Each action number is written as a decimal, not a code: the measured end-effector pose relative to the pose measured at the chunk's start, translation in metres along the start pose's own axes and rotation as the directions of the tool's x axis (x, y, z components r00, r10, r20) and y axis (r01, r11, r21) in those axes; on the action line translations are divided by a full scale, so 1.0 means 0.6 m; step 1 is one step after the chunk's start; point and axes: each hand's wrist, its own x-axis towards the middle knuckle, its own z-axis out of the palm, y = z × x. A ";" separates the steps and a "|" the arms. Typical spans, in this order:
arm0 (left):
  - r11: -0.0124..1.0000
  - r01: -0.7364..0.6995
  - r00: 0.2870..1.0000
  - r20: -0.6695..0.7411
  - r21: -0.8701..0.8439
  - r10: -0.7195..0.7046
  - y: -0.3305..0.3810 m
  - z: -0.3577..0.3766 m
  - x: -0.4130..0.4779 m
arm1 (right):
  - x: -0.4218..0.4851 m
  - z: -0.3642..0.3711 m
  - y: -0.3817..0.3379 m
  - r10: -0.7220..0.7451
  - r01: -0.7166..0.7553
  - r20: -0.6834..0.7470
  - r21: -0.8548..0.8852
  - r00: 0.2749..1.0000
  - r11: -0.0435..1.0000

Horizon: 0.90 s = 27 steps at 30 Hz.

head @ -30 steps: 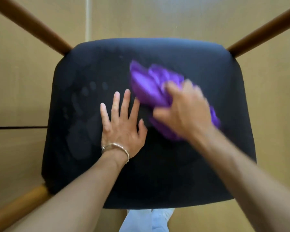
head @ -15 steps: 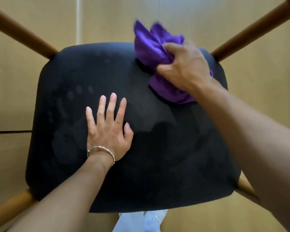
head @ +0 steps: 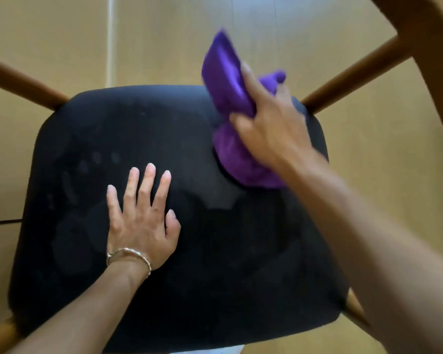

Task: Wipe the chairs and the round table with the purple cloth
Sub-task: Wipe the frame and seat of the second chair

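Note:
A chair with a black padded seat [head: 215,251] fills the view from above. My right hand [head: 271,129] grips the bunched purple cloth [head: 230,93] at the seat's far right corner; the cloth's lower fold lies on the seat and its upper end sticks up past the far edge. My left hand [head: 141,221] rests flat on the seat left of centre, fingers spread, a bracelet on the wrist. Faint hand marks show on the fabric left of it. The round table is out of view.
Wooden chair legs [head: 23,83] splay out from the seat's corners, and a curved wooden part of the chair [head: 430,54] crosses the upper right. A tan floor [head: 151,39] lies beneath. A dark line [head: 0,222] runs along the floor at the left.
My right hand carried the cloth from the seat's middle to the far right corner, and the cloth's upper end lifted past the edge. My left hand stayed flat on the seat.

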 end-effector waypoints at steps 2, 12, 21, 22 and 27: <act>1.000 -0.004 1.000 -0.009 0.010 0.005 0.000 0.002 0.000 | 0.042 0.011 0.001 0.002 -0.001 0.008 -0.083 1.000 0.997; 1.000 -0.006 0.999 -0.033 0.003 0.007 0.000 0.003 0.003 | -0.167 0.025 0.067 0.069 -0.069 -0.008 -0.047 0.998 0.996; 1.000 -0.007 1.000 -0.028 0.001 0.007 -0.001 0.007 0.000 | 0.002 0.004 0.081 0.159 -0.160 -0.062 -0.003 0.985 0.987; 1.000 -0.006 1.000 -0.023 -0.003 0.006 -0.002 0.006 0.001 | -0.034 0.008 0.084 0.146 -0.148 -0.064 -0.017 0.987 0.989; 1.000 -0.005 1.000 -0.030 -0.010 0.004 -0.001 0.007 0.001 | -0.215 0.020 0.074 0.054 -0.054 0.001 -0.092 0.999 0.994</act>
